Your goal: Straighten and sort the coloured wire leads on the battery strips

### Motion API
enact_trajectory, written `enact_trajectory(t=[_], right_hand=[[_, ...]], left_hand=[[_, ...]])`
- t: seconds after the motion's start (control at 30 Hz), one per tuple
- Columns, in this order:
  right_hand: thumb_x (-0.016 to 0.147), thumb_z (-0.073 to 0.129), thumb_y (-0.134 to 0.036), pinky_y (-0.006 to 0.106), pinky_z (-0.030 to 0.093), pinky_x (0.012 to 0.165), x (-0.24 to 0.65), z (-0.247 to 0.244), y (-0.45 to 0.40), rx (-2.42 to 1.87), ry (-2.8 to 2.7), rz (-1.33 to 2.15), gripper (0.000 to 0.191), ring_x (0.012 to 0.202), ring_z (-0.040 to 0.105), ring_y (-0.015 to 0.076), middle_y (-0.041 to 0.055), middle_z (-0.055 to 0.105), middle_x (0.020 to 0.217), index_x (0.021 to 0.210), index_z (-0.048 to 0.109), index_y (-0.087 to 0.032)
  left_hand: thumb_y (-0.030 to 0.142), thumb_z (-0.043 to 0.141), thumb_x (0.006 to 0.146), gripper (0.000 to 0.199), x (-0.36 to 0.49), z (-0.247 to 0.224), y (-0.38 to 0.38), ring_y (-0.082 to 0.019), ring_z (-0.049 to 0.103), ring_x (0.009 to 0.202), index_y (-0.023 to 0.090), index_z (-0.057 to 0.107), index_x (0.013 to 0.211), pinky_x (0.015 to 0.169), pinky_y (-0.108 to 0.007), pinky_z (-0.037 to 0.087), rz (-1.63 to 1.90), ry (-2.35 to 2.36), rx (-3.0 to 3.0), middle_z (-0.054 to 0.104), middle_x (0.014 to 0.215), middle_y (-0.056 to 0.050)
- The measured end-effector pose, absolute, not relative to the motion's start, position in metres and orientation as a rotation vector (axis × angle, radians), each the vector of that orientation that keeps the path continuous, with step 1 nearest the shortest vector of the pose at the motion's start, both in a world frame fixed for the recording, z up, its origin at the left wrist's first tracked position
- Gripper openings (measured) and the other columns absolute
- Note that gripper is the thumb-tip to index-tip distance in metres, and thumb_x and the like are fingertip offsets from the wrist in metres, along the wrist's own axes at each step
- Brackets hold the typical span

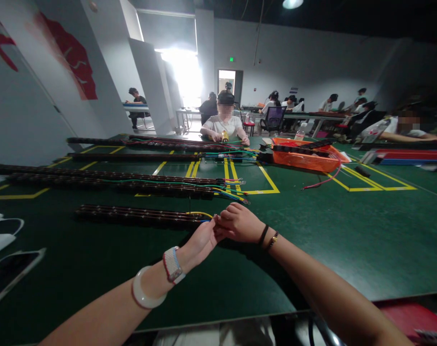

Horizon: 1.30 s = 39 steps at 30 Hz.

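My left hand (200,241) and my right hand (239,223) meet at the right end of a short black cable chain (139,215). Yellow and blue wires (200,214) come out of that end and run to my fingers. My left fingers are pressed together around the wire ends, and my right fingers are curled in a pinch against them. The exact wire in each hand is hidden by the fingers. Beyond lie longer black chains (106,180) with green, pink, yellow and blue wires at their right ends.
An orange basket (305,159) with black parts stands at the back right, a pink wire trailing from it. More chains (139,157) lie farther back. A phone (13,271) rests at left. A person (224,126) sits across the green table (330,230).
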State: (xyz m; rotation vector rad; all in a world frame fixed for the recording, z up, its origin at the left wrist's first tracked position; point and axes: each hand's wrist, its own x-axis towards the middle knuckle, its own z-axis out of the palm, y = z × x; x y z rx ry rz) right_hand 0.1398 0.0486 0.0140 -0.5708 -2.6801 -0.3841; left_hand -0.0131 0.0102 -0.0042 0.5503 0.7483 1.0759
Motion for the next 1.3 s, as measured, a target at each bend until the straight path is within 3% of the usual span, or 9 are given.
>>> enact_trajectory(t=[0.23,0.37,0.57,0.8,1.1,1.3], right_hand=[[0.092,0.045,-0.042,0.032,0.03,0.076,0.159,0.026,0.058,-0.736,-2.568,-0.316,0.032,0.074,0.046,0.0166,0.0049,0.056,0.075,0.078,0.059,-0.017],[0.087,0.05,-0.049,0.034,0.029,0.078,0.157,0.026,0.058,-0.699,-2.677,-0.325,0.033,0.074,0.047,0.0173,0.0042,0.058,0.075,0.079,0.06,-0.018],[0.086,0.053,-0.036,0.032,0.031,0.074,0.151,0.025,0.054,-0.759,-2.748,-0.338,0.022,0.072,0.05,0.0169,0.0041,0.061,0.073,0.083,0.064,-0.018],[0.087,0.054,-0.024,0.028,0.034,0.068,0.148,0.02,0.057,-0.95,-2.72,-0.192,0.017,0.07,0.056,0.0139,0.0028,0.064,0.074,0.074,0.063,-0.016],[0.093,0.049,-0.026,0.027,0.038,0.076,0.147,0.009,0.07,-1.116,-2.657,-0.3,0.022,0.08,0.058,0.0166,0.0064,0.064,0.079,0.08,0.062,-0.014],[0.092,0.052,-0.025,0.03,0.037,0.081,0.144,0.004,0.081,-1.084,-2.637,-0.324,0.018,0.085,0.057,0.0182,0.0063,0.066,0.084,0.085,0.066,-0.016]], left_hand=[[0.019,0.041,0.092,0.022,-0.014,-0.006,0.01,-0.019,0.065,0.085,0.011,0.059,0.083,0.088,-0.038,0.05,1.06,0.746,0.538,0.068,0.088,-0.012],[0.022,0.045,0.091,0.021,-0.013,-0.004,0.009,-0.018,0.065,0.08,0.01,0.059,0.08,0.088,-0.037,0.05,1.047,0.761,0.567,0.067,0.084,-0.012],[0.022,0.044,0.092,0.02,-0.013,0.0,0.007,-0.02,0.064,0.09,0.01,0.058,0.083,0.091,-0.038,0.049,1.044,0.764,0.581,0.066,0.091,-0.014],[0.022,0.044,0.092,0.021,-0.014,-0.001,0.006,-0.02,0.065,0.091,0.008,0.058,0.085,0.095,-0.04,0.046,1.031,0.771,0.633,0.068,0.092,-0.015],[0.02,0.043,0.092,0.018,-0.013,-0.005,0.008,-0.022,0.066,0.091,0.007,0.056,0.094,0.095,-0.042,0.046,1.016,0.771,0.633,0.067,0.096,-0.018],[0.021,0.045,0.091,0.016,-0.011,-0.002,0.009,-0.024,0.067,0.087,0.007,0.054,0.089,0.095,-0.044,0.047,1.04,0.833,0.623,0.068,0.086,-0.017]])
